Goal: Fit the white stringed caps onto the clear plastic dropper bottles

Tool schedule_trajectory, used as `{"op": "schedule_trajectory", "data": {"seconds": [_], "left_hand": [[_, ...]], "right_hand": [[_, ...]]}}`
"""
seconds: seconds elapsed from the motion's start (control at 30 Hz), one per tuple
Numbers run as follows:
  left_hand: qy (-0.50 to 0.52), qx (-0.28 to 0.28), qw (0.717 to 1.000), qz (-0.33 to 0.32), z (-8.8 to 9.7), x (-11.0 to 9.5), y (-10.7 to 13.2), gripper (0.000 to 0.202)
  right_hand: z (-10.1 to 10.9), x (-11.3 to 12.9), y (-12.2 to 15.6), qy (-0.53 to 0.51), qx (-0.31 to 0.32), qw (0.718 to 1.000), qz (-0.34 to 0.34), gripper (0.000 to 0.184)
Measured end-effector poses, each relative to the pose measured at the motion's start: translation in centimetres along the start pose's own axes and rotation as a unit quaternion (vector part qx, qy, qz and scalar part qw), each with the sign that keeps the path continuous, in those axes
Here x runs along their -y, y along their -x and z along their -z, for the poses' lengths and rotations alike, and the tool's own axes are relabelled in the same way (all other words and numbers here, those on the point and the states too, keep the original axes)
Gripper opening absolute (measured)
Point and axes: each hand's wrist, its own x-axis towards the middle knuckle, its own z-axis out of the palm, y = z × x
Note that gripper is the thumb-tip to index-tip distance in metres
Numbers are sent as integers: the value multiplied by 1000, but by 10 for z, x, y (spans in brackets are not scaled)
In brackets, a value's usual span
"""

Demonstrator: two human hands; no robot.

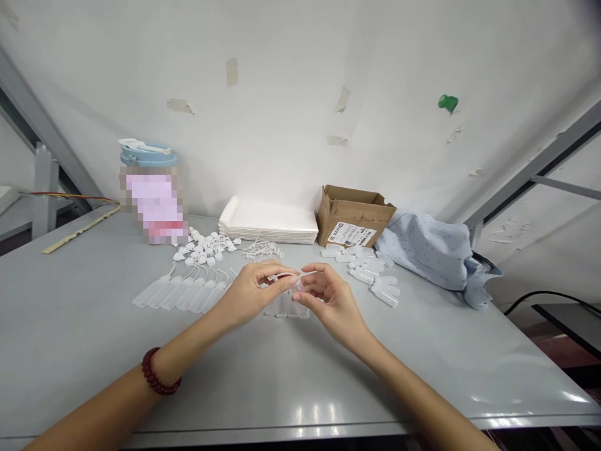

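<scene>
Both hands meet above the middle of the table. My left hand (251,288) pinches a thin white strap (284,274), which curves over toward the other hand. In my right hand (332,297) a small translucent plastic bottle (297,288) is held between thumb and fingers, partly hidden. Below the hands lie several clear bottles (282,309) in a row, partly covered. To the left, several flat translucent bottles (181,294) lie side by side with straps at their necks. A pile of loose white straps (263,251) lies just beyond my left hand.
White caps (203,248) are heaped at the left. Behind stand a stack of white sheets (270,222) and an open cardboard box (354,219). More translucent bottles (364,263) lie before the box, beside a blue cloth (427,250). A blue-lidded container (148,153) stands back left.
</scene>
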Motion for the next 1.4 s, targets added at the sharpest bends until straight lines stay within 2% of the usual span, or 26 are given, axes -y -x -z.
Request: {"op": "schedule_trajectory", "data": {"seconds": [0.13,0.2,0.3,0.4,0.5,0.63,0.73,0.83,0.97,1.2,1.3,1.4], "left_hand": [[3,18,1000,5,-1,0,1,21],[2,25,1000,11,-1,-1,1,21],[9,36,999,16,-2,-2,1,22],[1,35,999,15,-3,-2,1,22],[-52,7,999,-4,-7,0,2,25],[-126,-38,987,-92,-11,4,5,30],[-169,-34,973,-152,-12,6,6,34],[-197,-24,963,-181,-13,6,7,47],[-220,-21,950,-223,-17,9,7,61],[-235,-49,928,-284,-19,13,6,44],[-233,-47,929,-285,-19,13,6,44],[-242,-41,934,-260,-21,11,6,48]], "right_hand": [[-1,-5,0,51,4,998,23,31],[-1,-6,1,107,4,992,74,29],[-1,-6,1,199,4,965,171,29],[1,-5,1,230,-3,951,205,30],[3,-3,-1,205,-16,962,178,25],[8,2,-4,99,-23,993,60,19],[11,6,-6,20,-23,999,-24,27],[14,10,-8,-19,-20,997,-74,31],[15,14,-9,-52,-12,993,-101,33],[17,15,-11,-93,6,987,-127,34],[18,15,-12,-92,-2,987,-135,34],[23,17,-13,-83,20,986,-146,34]]}}
